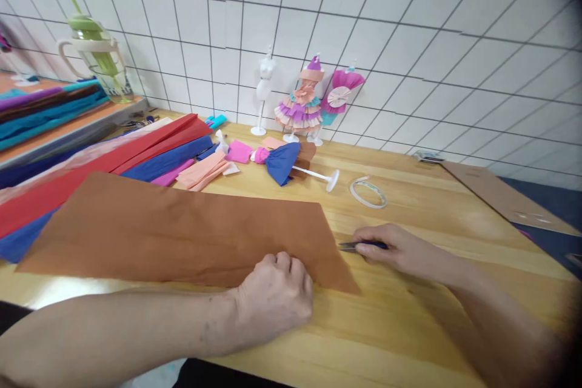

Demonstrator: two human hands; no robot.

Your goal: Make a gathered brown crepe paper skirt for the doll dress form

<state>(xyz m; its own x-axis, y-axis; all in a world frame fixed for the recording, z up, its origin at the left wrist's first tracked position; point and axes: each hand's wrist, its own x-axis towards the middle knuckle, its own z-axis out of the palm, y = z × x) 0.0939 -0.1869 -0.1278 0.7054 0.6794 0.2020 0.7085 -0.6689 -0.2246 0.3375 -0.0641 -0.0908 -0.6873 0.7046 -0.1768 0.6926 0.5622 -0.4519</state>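
Note:
A wide sheet of brown crepe paper [182, 230] lies flat across the wooden table in front of me. My left hand [275, 291] is closed at the sheet's near edge, towards its right end, with the knuckles up; the fingertips are hidden and appear to pinch the paper. Just beyond the paper's slanted right edge, my right hand [386, 245] is closed around small thread snips [377, 245] with a dark blue handle. The metal blades point left at the sheet and show a narrow gap between them.
Strips of coloured crepe paper [150, 145] lie at left. Behind are a blue-skirted dress form [282, 163] on its side, standing dress forms [302, 103] and a tape ring [368, 193]. A cup [97, 57] stands back left, a brown board [500, 191] lies right, before a tiled wall.

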